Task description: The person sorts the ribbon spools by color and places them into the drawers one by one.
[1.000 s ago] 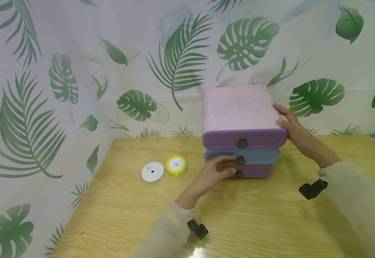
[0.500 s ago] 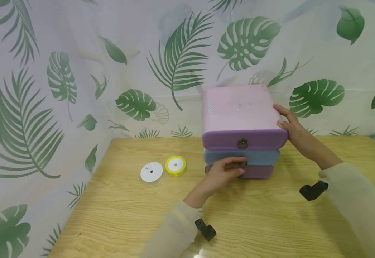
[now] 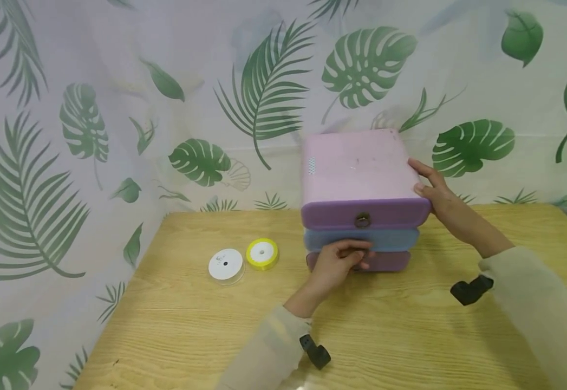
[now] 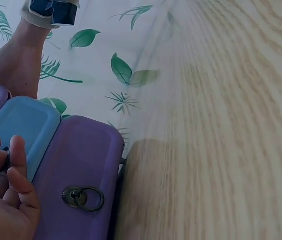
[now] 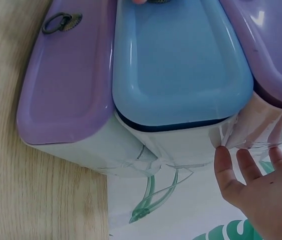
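A small three-drawer chest stands on the table, with a pale pink top (image 3: 356,165). Its fronts are a purple top drawer (image 3: 385,213), a blue middle drawer (image 5: 183,65) and a purple bottom drawer (image 4: 83,155). Each of the purple fronts has a dark metal ring pull (image 4: 88,198). With thumb and fingers, my left hand (image 3: 332,265) pinches the ring pull at the middle of the blue front, mostly hiding it. My right hand (image 3: 446,200) rests on the chest's right side and upper edge, its fingers (image 5: 223,165) extended against the side wall. A dark gap shows behind the blue front's edge.
Left of the chest lie a white ribbon spool (image 3: 226,264) and a yellow-rimmed spool (image 3: 262,252) on the wooden table (image 3: 190,336). A leaf-patterned cloth (image 3: 205,97) hangs close behind the chest.
My left hand has moved slightly right, and its fingers have closed on the blue drawer's ring pull. My right hand keeps its place on the chest. The head view has shifted a little.
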`<state>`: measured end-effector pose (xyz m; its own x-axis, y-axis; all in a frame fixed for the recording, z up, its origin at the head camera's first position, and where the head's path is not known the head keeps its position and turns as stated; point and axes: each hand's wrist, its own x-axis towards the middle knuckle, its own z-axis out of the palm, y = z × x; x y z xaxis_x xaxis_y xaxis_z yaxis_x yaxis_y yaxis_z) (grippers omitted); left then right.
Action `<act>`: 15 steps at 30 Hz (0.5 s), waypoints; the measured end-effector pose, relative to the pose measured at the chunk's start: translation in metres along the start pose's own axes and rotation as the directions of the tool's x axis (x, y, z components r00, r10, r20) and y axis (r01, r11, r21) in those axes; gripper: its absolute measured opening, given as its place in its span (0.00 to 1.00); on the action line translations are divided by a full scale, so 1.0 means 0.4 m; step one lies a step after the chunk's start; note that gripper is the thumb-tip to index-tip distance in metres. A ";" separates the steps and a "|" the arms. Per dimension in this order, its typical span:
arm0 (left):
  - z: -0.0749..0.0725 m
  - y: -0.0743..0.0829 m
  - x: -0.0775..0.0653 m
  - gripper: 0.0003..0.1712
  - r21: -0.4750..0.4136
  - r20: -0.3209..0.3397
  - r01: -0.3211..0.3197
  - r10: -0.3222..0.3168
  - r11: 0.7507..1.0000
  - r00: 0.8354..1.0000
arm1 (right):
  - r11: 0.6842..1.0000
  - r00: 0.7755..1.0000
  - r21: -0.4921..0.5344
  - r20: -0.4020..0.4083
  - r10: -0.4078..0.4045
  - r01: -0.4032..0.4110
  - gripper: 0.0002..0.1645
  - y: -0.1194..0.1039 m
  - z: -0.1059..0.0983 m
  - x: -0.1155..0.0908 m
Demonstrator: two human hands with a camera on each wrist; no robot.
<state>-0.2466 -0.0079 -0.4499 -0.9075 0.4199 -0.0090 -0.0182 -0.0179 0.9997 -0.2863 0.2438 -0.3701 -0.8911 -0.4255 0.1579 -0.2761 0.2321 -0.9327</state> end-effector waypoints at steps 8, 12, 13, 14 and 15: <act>-0.003 0.002 -0.005 0.14 0.036 0.000 -0.018 0.018 0.999 1.000 | 0.999 1.000 -0.049 -0.019 0.021 -0.022 0.34 -0.010 0.003 -0.002; -0.006 0.000 -0.006 0.15 0.045 0.012 -0.016 0.016 0.999 1.000 | 0.998 0.999 -0.055 -0.019 0.025 -0.026 0.34 -0.009 0.002 -0.003; -0.007 0.000 -0.007 0.15 0.047 0.014 -0.015 0.014 0.999 1.000 | 0.998 0.999 -0.058 -0.019 0.026 -0.027 0.34 -0.008 0.001 -0.003; -0.007 -0.001 -0.008 0.15 0.046 0.016 -0.012 0.011 0.999 1.000 | 0.998 0.999 -0.060 -0.018 0.027 -0.028 0.34 -0.007 0.001 -0.003; -0.008 -0.001 -0.009 0.15 0.049 0.017 -0.010 0.009 0.999 1.000 | 0.998 0.999 -0.064 -0.016 0.028 -0.029 0.34 -0.005 0.002 -0.004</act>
<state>-0.2448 -0.0122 -0.4503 -0.9006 0.4347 0.0001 0.0109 0.0223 0.9997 -0.2841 0.2434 -0.3684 -0.9042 -0.4047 0.1367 -0.2725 0.3000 -0.9142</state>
